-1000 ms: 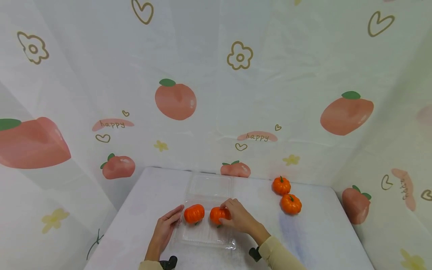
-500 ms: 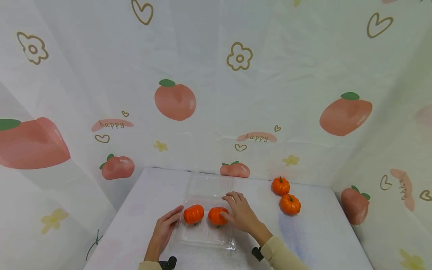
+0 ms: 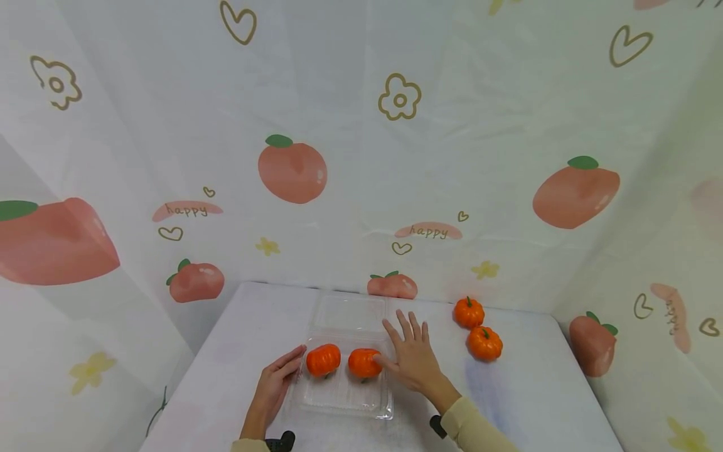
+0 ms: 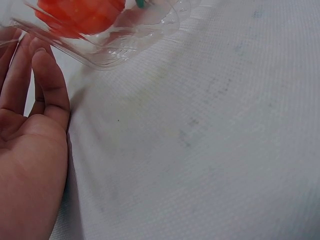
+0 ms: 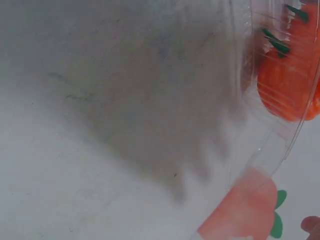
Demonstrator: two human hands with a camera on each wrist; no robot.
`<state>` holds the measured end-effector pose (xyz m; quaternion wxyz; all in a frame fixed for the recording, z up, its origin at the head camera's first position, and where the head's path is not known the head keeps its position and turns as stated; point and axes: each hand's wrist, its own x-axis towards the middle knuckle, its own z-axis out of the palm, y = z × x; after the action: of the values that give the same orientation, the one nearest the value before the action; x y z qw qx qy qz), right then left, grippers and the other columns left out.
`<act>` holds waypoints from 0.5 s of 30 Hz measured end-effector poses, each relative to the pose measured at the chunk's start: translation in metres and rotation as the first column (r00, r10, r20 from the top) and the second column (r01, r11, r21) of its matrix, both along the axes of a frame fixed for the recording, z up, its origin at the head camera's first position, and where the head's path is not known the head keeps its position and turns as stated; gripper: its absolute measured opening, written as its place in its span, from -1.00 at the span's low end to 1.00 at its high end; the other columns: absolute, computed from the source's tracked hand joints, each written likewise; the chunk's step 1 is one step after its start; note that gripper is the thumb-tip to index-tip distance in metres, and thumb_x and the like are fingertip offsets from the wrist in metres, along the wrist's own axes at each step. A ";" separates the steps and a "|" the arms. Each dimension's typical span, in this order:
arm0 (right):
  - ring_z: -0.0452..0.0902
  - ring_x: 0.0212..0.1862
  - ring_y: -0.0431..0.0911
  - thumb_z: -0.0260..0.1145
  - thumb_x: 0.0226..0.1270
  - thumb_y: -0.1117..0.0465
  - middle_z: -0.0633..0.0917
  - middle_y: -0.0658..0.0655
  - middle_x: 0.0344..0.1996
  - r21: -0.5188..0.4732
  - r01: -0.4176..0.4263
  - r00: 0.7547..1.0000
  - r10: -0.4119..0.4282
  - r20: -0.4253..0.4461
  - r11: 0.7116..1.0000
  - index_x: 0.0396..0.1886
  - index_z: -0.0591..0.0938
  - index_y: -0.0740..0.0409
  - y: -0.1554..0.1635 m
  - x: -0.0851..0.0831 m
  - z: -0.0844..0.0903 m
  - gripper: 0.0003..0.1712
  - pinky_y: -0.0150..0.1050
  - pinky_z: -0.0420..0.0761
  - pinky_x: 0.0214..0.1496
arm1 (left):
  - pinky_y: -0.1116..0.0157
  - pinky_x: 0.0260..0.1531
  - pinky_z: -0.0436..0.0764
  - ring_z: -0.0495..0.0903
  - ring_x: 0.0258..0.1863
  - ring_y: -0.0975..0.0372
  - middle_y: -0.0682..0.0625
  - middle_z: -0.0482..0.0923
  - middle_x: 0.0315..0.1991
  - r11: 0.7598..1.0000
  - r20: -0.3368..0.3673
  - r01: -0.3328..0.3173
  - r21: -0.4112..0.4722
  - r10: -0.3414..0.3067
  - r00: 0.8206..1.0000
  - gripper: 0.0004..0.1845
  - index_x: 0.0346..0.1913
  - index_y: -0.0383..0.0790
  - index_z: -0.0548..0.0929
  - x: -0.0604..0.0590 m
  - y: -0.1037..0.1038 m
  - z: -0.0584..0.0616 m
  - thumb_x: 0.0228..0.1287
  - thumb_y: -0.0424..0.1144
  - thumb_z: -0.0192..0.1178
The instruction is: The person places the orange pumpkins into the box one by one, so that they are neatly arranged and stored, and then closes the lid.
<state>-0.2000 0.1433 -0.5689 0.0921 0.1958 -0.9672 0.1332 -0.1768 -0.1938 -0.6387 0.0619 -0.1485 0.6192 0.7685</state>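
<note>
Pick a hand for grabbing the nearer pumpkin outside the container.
Probably the right hand: spread open and closer to that pumpkin. The left hand is at the left side of the container.

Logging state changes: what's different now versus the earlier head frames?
The right hand let go of the right pumpkin in the clear container: its curled fingers opened and spread, shifting right; thumb still overlaps it in view. Unchanged: left hand at the container's left edge, left pumpkin, front loose pumpkin, rear loose pumpkin.
</note>
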 end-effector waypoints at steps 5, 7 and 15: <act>0.03 0.58 0.37 0.16 0.34 -0.42 0.20 0.32 0.58 -0.010 0.018 0.999 -0.018 -0.038 1.000 0.56 0.31 -0.01 0.008 -0.002 -0.004 -0.05 0.48 0.02 0.53 | 0.51 0.03 0.63 0.64 0.04 0.56 0.21 0.71 0.16 1.000 -0.005 -0.008 0.018 0.008 1.000 -0.48 0.36 -0.31 0.55 -0.001 -0.001 -0.001 0.38 -0.26 0.26; 0.04 0.57 0.38 0.18 0.34 -0.40 0.21 0.34 0.57 -0.009 0.022 0.999 -0.023 -0.047 1.000 0.56 0.31 0.00 0.012 -0.003 -0.005 -0.06 0.49 0.04 0.52 | 0.50 0.01 0.64 0.64 0.04 0.55 0.23 0.73 0.13 1.000 -0.016 -0.005 0.021 0.006 1.000 -0.48 0.36 -0.33 0.54 0.000 -0.001 -0.001 0.39 -0.26 0.26; 0.05 0.57 0.39 0.22 0.35 -0.35 0.21 0.36 0.57 0.022 0.083 0.996 -0.083 -0.024 0.996 0.56 0.32 0.03 0.025 -0.006 -0.001 -0.07 0.48 0.03 0.53 | 0.49 0.01 0.64 0.65 0.05 0.54 0.24 0.73 0.12 1.000 -0.007 -0.006 0.021 0.006 1.000 -0.48 0.36 -0.31 0.55 0.000 -0.001 -0.002 0.38 -0.25 0.27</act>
<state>-0.2064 0.1687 -0.5701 0.1066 0.1580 -0.9748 0.1156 -0.1771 -0.1951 -0.6411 0.0589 -0.1468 0.6111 0.7756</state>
